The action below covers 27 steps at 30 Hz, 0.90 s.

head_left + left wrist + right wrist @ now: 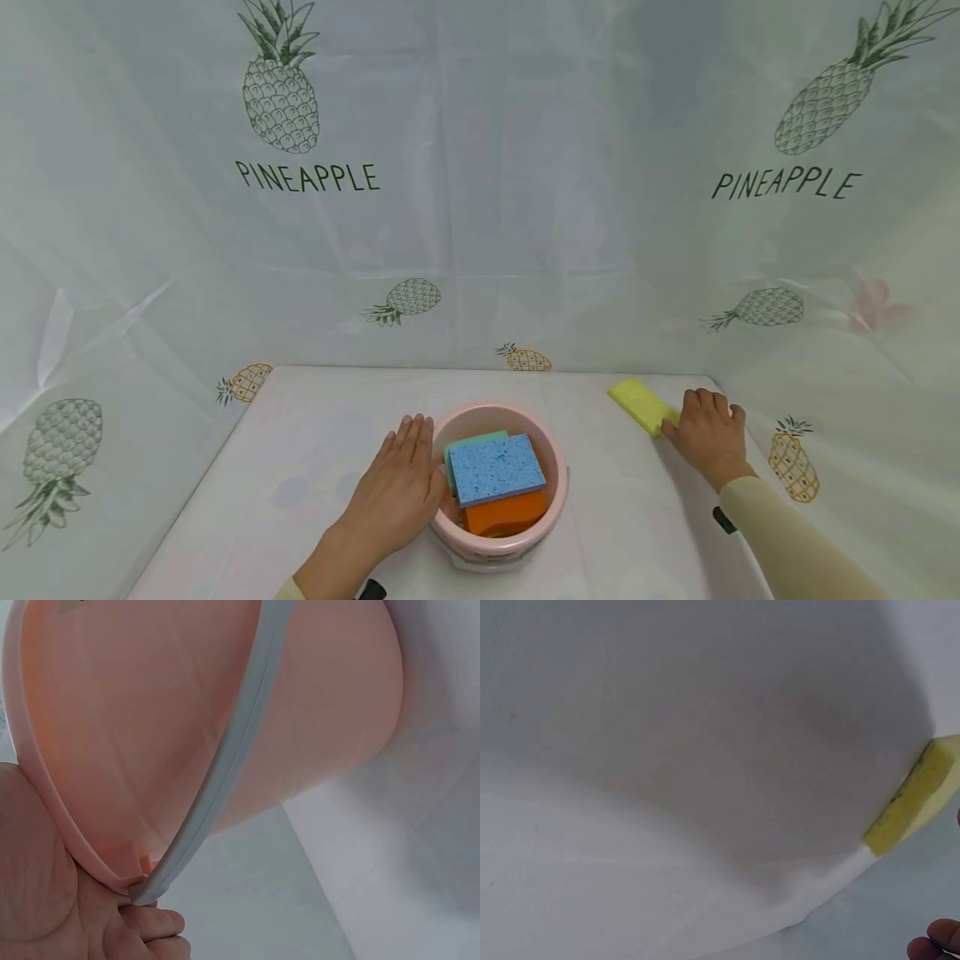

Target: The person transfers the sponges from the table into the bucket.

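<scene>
A pink bucket [557, 492] stands on the table with a blue sponge [497, 469], a green sponge [491, 437] and an orange sponge [506, 514] inside. My left hand [397, 492] rests against the bucket's left rim, fingers straight, thumb by the rim. In the left wrist view, that hand [45, 900] touches the rim beside the grey handle [225, 765]. A yellow sponge [641, 405] lies flat at the table's far right. My right hand [708, 437] is over its near end, fingers loosely bent; the right wrist view shows fingertips [937, 941] apart from the sponge.
A white cloth covers the table [300, 450]. Behind and at both sides hangs a pale curtain [525, 208] printed with pineapples. The table's back edge runs just beyond the yellow sponge.
</scene>
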Each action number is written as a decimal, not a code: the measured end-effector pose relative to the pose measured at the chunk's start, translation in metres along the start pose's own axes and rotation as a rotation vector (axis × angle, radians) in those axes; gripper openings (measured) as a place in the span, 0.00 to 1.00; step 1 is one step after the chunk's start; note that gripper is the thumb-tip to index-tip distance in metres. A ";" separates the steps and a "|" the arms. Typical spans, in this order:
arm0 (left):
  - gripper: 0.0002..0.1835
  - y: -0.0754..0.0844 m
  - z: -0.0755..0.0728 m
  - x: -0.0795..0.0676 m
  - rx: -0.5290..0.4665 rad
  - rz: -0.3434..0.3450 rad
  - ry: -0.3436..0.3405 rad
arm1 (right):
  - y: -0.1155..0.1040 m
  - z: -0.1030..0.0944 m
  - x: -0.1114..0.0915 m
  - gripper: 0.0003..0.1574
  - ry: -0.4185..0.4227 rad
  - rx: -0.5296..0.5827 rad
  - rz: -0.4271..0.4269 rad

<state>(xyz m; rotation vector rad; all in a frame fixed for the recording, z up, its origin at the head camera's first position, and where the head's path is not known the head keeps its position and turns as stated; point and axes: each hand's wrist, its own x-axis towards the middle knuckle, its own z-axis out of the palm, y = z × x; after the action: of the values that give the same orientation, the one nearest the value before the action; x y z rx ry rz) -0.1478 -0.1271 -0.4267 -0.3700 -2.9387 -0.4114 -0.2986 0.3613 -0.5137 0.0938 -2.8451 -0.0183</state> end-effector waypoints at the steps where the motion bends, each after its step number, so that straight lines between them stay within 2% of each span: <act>1: 0.34 0.000 0.000 0.000 -0.001 -0.001 -0.003 | 0.002 0.001 0.000 0.34 -0.005 0.000 0.000; 6: 0.34 0.001 -0.001 0.000 -0.006 -0.008 -0.011 | 0.009 0.008 0.000 0.37 -0.050 0.014 -0.003; 11: 0.34 0.001 -0.001 0.000 -0.009 -0.008 -0.006 | 0.003 0.012 0.000 0.39 -0.105 0.056 -0.016; 22: 0.34 0.001 0.001 0.000 -0.008 -0.011 -0.002 | -0.018 0.019 0.004 0.42 -0.088 0.052 0.000; 27: 0.34 0.000 0.003 0.000 0.003 -0.016 -0.003 | -0.018 0.023 0.005 0.38 -0.083 0.057 0.015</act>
<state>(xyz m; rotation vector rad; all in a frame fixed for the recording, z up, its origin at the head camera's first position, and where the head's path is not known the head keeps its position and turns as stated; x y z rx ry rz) -0.1483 -0.1262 -0.4300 -0.3470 -2.9468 -0.4084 -0.3086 0.3427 -0.5351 0.0858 -2.9292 0.0643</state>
